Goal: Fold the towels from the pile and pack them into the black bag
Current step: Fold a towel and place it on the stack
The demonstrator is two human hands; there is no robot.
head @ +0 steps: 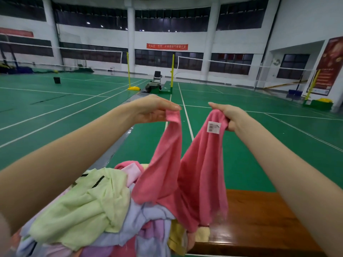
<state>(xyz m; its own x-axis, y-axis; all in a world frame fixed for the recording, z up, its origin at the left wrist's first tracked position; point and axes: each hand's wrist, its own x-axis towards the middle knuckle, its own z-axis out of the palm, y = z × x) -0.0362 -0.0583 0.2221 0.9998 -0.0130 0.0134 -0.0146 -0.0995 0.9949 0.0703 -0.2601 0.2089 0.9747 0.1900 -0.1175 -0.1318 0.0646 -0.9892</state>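
A: Green badminton courts (74, 108) with white lines fill the hall, and a brown wooden bench top (259, 219) sits close below the arms. What are the hands doing?

B: The left hand (154, 110) pinches one top corner of a pink towel (196, 173) between thumb and fingers. The right hand (228, 115) has its fingers curled round the other corner, just beside a white label (213, 127).

A: And the towel itself?

B: It hangs between and below both hands, sagging in the middle, its lower edge draped on the pile (89, 206) of green, lilac and yellow towels under the left forearm.

A: So which step is this?

B: It looks like the start of a fold: one towel lifted, not yet spread flat.

A: What does the next move call for?

B: Probably drawing the hands apart to pull the top edge taut, then lifting it off the pile. The black bag cannot be identified in view.
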